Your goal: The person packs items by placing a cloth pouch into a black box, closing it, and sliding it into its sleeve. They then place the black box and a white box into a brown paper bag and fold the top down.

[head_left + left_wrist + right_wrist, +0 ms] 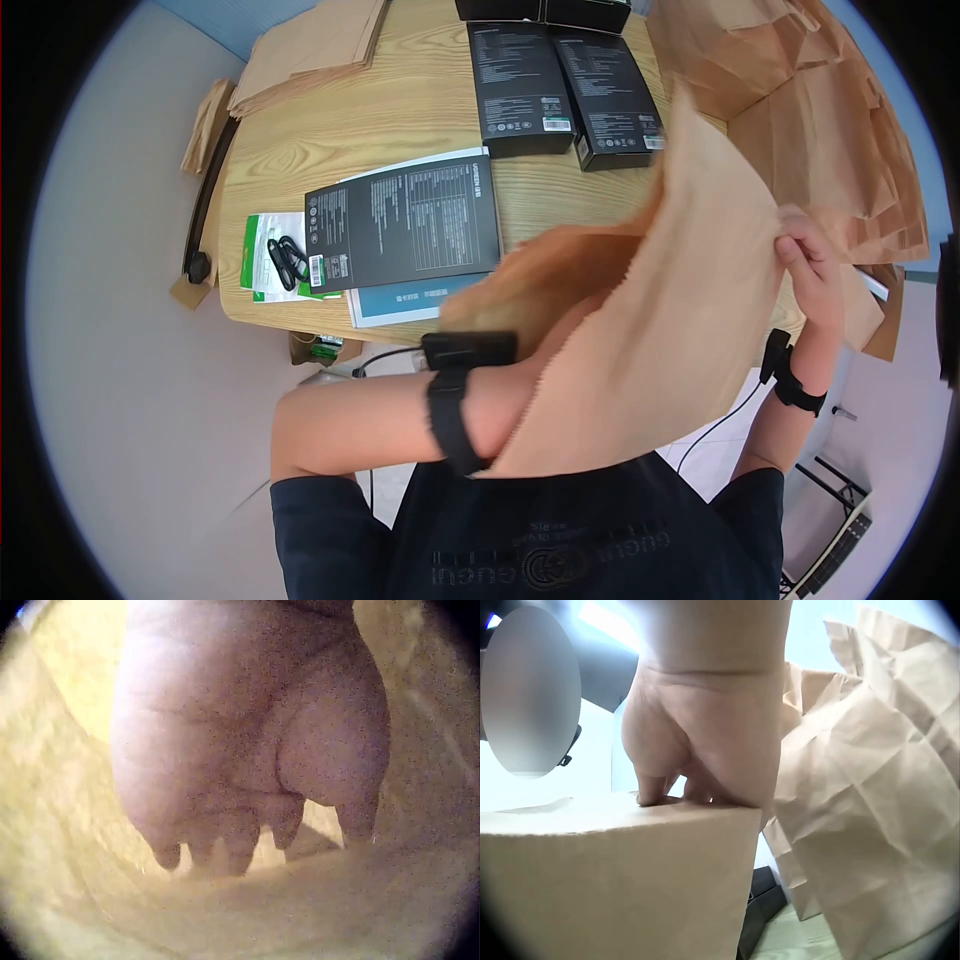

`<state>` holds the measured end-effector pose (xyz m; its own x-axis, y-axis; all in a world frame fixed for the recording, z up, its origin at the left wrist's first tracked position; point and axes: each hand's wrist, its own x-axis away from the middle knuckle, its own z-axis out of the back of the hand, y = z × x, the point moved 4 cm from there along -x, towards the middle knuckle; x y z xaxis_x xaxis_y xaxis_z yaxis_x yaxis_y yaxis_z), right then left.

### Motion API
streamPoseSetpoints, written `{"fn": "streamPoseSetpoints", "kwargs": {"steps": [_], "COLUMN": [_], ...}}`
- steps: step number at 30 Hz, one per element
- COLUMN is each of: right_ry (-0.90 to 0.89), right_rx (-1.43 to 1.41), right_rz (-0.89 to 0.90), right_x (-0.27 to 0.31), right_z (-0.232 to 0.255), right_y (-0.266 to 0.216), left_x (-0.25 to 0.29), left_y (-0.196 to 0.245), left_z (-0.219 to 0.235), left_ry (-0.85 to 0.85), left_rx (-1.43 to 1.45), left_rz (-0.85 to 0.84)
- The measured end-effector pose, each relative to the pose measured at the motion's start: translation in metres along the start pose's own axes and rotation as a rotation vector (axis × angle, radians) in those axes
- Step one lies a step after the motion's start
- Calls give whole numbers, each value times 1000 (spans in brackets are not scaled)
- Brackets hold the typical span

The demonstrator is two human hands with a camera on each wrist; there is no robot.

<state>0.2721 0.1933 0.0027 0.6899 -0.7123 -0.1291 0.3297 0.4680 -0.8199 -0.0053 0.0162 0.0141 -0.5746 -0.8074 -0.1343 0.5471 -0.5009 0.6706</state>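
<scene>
A brown paper bag [650, 340] is held tilted in front of the body, its jagged-edged mouth toward the left arm. My left hand [247, 742] is inside the bag, fingers extended toward its far end; in the head view the bag hides that hand. With my right hand [812, 262] I pinch the bag's outer edge at the right. The right wrist view shows the right hand [705, 742] bent over the bag's edge [630, 877], thumb and fingers on the paper.
A large black box [405, 225] lies on a blue-and-white box [400, 302], beside packets with a black cable [287, 262]. Two black boxes [520, 90] lie at the back. Flat paper bags [310, 45] are at the back left, crumpled brown bags [830, 130] at the right.
</scene>
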Motion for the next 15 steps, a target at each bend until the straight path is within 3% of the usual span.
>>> {"fn": "streamPoseSetpoints", "kwargs": {"steps": [4, 7, 9, 12, 15], "right_ry": [36, 29, 49, 198, 124], "right_rx": [13, 116, 274, 455, 474], "right_rz": [-29, -22, -69, -32, -25], "right_x": [4, -1, -2, -8, 8], "right_z": [11, 1, -7, -28, -53], "right_y": [6, -3, -9, -44, -99], "left_x": [15, 29, 37, 39, 34], "left_y": [-4, -9, -16, -20, -28], "left_z": [5, 14, 10, -13, -44], "left_ry": [15, -83, -185, -99, -152], "left_rx": [28, 243, 629, 887, 820], "left_rz": [1, -7, 204, 124, 100]}}
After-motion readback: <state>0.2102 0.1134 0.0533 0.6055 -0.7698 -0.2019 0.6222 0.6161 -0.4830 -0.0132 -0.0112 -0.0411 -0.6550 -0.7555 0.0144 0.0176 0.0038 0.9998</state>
